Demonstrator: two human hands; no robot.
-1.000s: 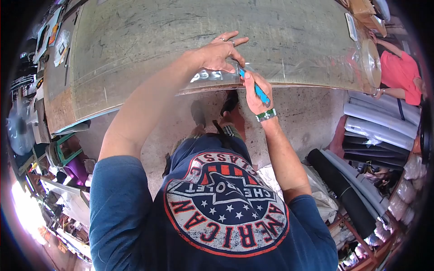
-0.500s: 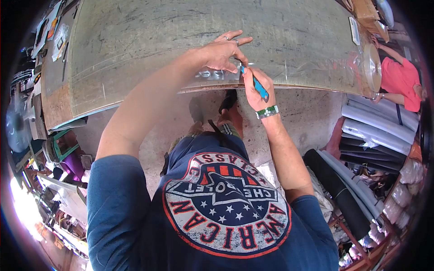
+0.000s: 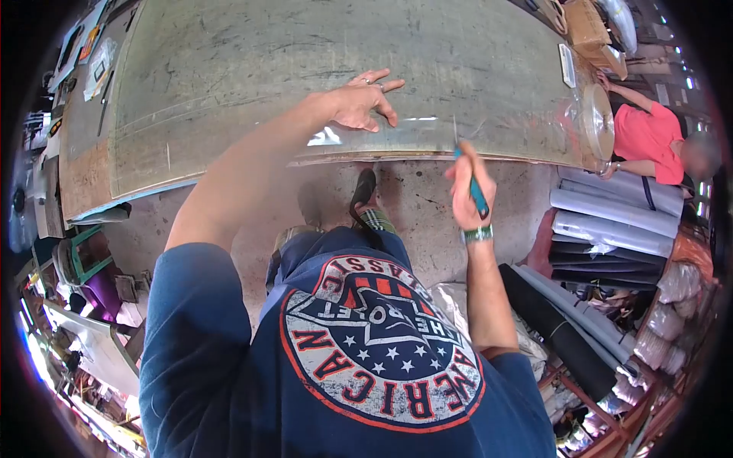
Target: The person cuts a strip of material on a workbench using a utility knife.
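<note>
My left hand rests on the worn worktable with fingers spread, pressing near the front edge. Under and beside it lies clear plastic film, showing as glossy reflections along the edge. My right hand is wrapped around a blue utility knife. The knife's thin blade points away from me, over the film close to the table's front edge. A gap of bare tabletop and film separates the two hands.
At the table's right end, a person in a coral shirt has hands at a large roll. Long wrapped rolls are stacked below, on the right. A white bar-shaped object and cardboard box sit at the far right.
My right hand with the knife has moved right and toward me, away from my left hand. My left hand stays on the table, fingers still spread. The view has shifted slightly.
</note>
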